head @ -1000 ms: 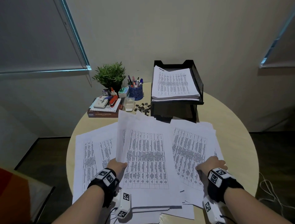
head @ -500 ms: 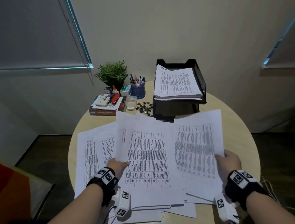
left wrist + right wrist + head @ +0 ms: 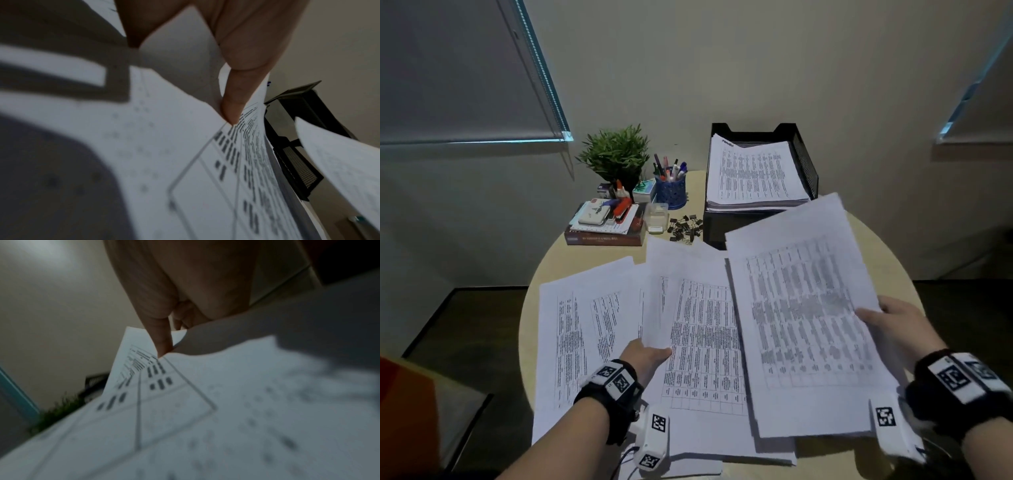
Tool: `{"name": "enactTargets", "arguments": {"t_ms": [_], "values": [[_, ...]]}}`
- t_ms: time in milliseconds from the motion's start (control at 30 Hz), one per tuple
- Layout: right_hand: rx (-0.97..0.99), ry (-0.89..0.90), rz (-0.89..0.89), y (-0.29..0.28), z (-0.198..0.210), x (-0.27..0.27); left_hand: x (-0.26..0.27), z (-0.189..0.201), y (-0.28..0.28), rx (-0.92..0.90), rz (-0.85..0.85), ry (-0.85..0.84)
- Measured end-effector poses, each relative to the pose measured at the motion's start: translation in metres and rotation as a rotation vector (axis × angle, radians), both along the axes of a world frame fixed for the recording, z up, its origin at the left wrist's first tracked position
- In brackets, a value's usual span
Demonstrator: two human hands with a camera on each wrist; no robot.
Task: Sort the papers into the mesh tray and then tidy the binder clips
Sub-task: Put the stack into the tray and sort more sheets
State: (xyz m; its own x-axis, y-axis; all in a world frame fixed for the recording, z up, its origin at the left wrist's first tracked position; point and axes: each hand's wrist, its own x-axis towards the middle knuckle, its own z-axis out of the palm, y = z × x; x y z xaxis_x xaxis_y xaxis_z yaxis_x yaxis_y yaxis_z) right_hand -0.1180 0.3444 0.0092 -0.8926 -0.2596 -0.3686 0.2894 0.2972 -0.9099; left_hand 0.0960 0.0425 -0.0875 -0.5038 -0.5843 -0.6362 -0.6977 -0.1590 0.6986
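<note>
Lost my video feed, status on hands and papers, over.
Right hand pinches lifted sheet. Left hand pinches another sheet. Mesh tray part-filled; path clear.

Mesh tray (image 3: pixel 804 161) top lies open; binder clips (image 3: pixel 686 229) (beside it) hemmed by container (image 3: pixel 656 218).

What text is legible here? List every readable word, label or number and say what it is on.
None can be read for certain.
Sheet held by the right hand, sheet: table print, blurred.
Sheet pinched by the left hand, sheet: too small.
Stack in the mesh tray: too small.
Book spine: a line of print, illegible.
Wrist bands: square coded markers, no words.
</note>
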Motion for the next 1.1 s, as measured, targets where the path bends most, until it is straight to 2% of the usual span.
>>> {"name": "enactTargets", "arguments": {"t_ms": [133,233,367,467,567,767,833,867,1000,1100], "values": [[0.004,-0.100,-0.027,-0.019,-0.048,0.014,-0.005,0.011,0.011,0.076,0.058,0.031],[0.141,-0.107,0.012,-0.031,-0.077,0.026,-0.006,0.021,0.016,0.050,0.053,0.011],[0.341,-0.041,0.175,-0.043,-0.088,0.038,-0.010,0.021,0.017,0.019,-0.004,-0.084],[0.403,-0.014,0.268,-0.054,-0.086,0.047,-0.015,0.014,0.025,0.022,-0.093,-0.035],[0.354,-0.035,0.292,-0.063,-0.084,0.055,-0.019,0.010,0.038,-0.010,-0.173,0.041],[-0.085,-0.360,0.080,-0.052,-0.082,0.043,-0.019,0.010,0.035,0.244,-0.061,0.197],[-0.151,-0.403,0.086,-0.048,-0.073,0.044,-0.018,0.011,0.032,0.320,-0.077,0.235],[-0.172,-0.421,0.118,-0.048,-0.063,0.047,-0.019,0.007,0.029,0.302,-0.078,0.228],[-0.165,-0.295,0.199,-0.054,-0.053,0.045,-0.030,0.004,0.027,0.148,-0.112,0.156],[-0.173,-0.156,0.185,-0.066,-0.046,0.037,-0.042,0.032,0.022,0.059,-0.130,0.208]]}}
